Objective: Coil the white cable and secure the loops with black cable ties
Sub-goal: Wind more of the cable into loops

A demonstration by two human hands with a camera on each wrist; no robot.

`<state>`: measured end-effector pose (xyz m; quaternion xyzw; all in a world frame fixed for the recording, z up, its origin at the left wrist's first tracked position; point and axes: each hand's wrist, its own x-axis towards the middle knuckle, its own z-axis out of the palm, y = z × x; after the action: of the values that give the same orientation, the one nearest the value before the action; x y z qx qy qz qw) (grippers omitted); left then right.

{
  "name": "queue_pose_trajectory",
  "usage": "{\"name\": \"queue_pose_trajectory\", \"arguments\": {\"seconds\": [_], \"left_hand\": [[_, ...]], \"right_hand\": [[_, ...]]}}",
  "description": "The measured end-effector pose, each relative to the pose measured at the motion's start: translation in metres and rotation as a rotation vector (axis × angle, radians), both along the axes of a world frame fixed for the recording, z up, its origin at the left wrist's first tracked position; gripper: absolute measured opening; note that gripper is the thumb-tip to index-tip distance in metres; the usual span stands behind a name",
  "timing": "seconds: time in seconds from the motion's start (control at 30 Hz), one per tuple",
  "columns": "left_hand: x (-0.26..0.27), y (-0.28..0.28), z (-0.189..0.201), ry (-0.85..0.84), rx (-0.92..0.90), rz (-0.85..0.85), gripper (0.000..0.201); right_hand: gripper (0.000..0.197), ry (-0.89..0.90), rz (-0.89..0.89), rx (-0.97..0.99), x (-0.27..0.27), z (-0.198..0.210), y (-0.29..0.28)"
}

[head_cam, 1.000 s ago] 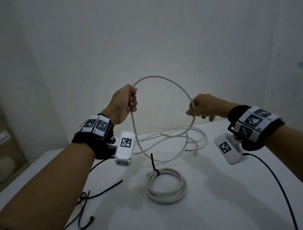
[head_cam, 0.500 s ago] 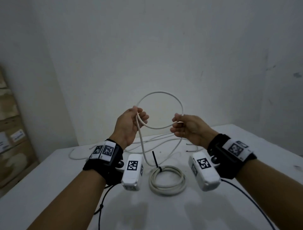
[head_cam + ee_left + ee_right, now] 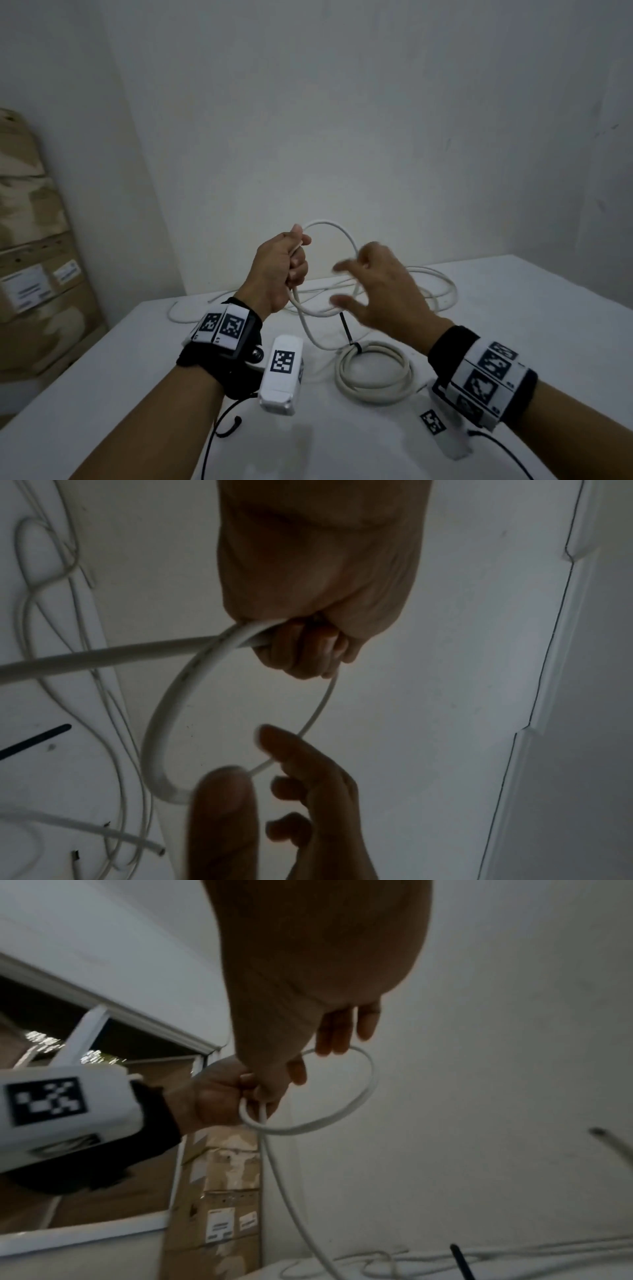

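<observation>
At the far left, stacked cardboard boxes [image 3: 32, 246] with white labels stand against the wall, beside the white table [image 3: 513, 308]. On the table's left part a thin black lead [image 3: 219, 428] trails from the wristband of the left arm. Above the table the left hand [image 3: 279, 270] is raised, a fist with its fingers curled round the white cable [image 3: 337, 229], which it holds where two strands cross; from the fist a round loop arcs up and right, and another strand drops in a curve to the tabletop. Behind the hands, loose slack of the same smooth, round cable lies in wide bends near the wall. Below and between the hands a finished coil [image 3: 375, 373] lies flat on the table, several turns of thicker off-white cable bound at its far side by a black tie [image 3: 349, 334] whose stiff tail sticks up. To the right the right hand [image 3: 383, 291] hovers beside the loop with fingers spread and blurred, gripping nothing; in the left wrist view its fingertips [image 3: 274, 737] sit at the loop's far edge, whether touching is unclear. Both wrists carry black bands with checkered markers and white camera housings.
</observation>
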<state>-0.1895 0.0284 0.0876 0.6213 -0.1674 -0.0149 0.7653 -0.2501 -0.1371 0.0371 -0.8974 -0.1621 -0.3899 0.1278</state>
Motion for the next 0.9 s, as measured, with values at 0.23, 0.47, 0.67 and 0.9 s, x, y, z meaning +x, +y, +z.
{"name": "queue_pose_trajectory", "arguments": {"seconds": [0.23,0.47,0.67,0.9], "left_hand": [[0.002,0.001,-0.003,0.007,-0.019,-0.059,0.027],[0.0,0.0,-0.009,-0.017,0.005,-0.043,0.028],[0.003,0.004,-0.017,-0.106,0.02,0.067,0.029],[0.003,0.0,-0.033,-0.116,0.036,0.055,0.023]], "right_hand": [[0.04,-0.038,0.114,-0.341,0.008,-0.015,0.027],[0.042,-0.014,0.172,-0.181,0.016,-0.016,0.045],[0.033,0.179,0.178,0.013,0.018,-0.015,0.038],[0.023,0.228,0.221,0.276,0.028,-0.008,0.041]]}}
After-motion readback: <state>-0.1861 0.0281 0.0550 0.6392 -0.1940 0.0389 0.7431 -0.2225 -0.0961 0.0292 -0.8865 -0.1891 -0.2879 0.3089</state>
